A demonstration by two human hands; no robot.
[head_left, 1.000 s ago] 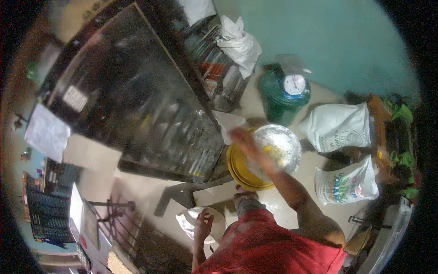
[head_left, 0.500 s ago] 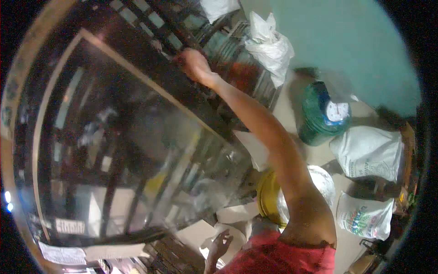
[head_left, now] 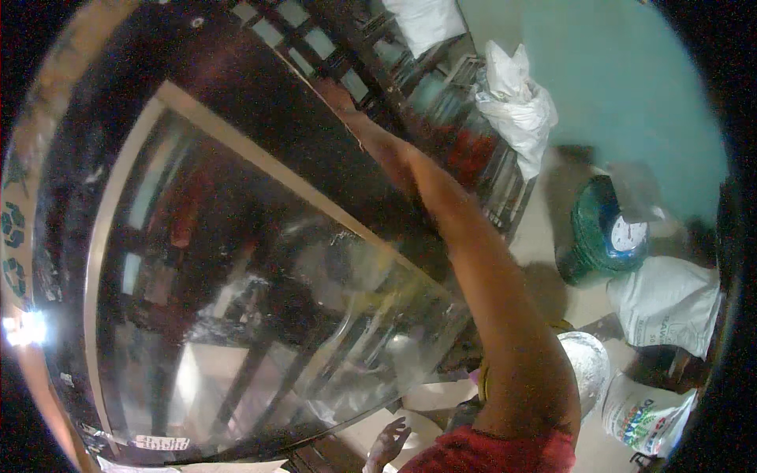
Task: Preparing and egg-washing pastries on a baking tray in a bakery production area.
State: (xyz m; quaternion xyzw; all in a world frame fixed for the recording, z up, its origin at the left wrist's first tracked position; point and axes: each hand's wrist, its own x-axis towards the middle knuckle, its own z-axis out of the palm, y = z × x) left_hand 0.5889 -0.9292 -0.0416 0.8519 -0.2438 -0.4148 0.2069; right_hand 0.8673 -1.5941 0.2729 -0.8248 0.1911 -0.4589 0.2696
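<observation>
A large dark panel (head_left: 260, 150) with a pale-edged glass window (head_left: 236, 260) fills the left and middle of the view. My right arm stretches far up across the right side of it. My right hand (head_left: 335, 96) is at the panel's upper edge, dim and partly hidden, so its fingers do not show clearly. Low in the view, near my red clothing, my left hand (head_left: 388, 441) hangs with its fingers apart and loosely bent. Nothing shows in it. The glass carries reflections of shelves and pale shapes.
Dark racks (head_left: 441, 110) stand beyond the panel, with a tied white sack (head_left: 516, 102) on them. To the right are a green bucket (head_left: 583, 232) with a round dial scale (head_left: 631, 234), two white sacks, and a white-topped container (head_left: 585, 366) by my arm.
The view has shifted, and the panel fills more of it. My right hand, earlier in plain sight past the panel, is now largely obscured at its edge. My left hand stays low with its fingers apart.
</observation>
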